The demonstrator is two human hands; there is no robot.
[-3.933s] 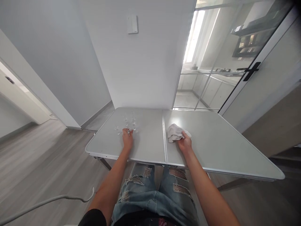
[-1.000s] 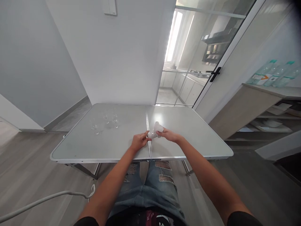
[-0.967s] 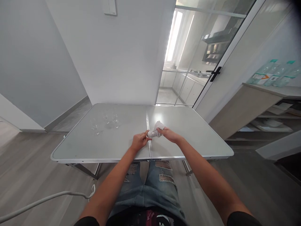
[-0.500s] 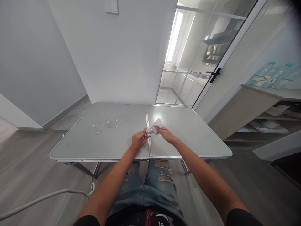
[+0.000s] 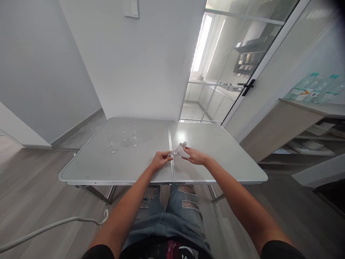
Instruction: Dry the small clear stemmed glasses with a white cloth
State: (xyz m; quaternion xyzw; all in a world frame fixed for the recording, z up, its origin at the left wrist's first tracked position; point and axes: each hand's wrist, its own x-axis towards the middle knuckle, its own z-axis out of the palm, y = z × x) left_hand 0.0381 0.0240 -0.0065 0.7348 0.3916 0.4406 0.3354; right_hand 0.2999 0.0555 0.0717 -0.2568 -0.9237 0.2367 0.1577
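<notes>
Pinching a small glass (image 5: 172, 153) in left hand (image 5: 159, 160) fingers, right hand (image 5: 196, 157) gripping cloth (image 5: 182, 150) against it, above desk (image 5: 215, 151), more glasses (image 5: 124, 138) far left.

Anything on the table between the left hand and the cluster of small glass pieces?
Nothing: the head view shows bare table between the left hand and the glass pieces.

Both hands meet over the desk (image 5: 215, 144): left hand (image 5: 159, 160) pinches something small, right hand (image 5: 194, 156) clutches the white cloth (image 5: 181, 149).
</notes>
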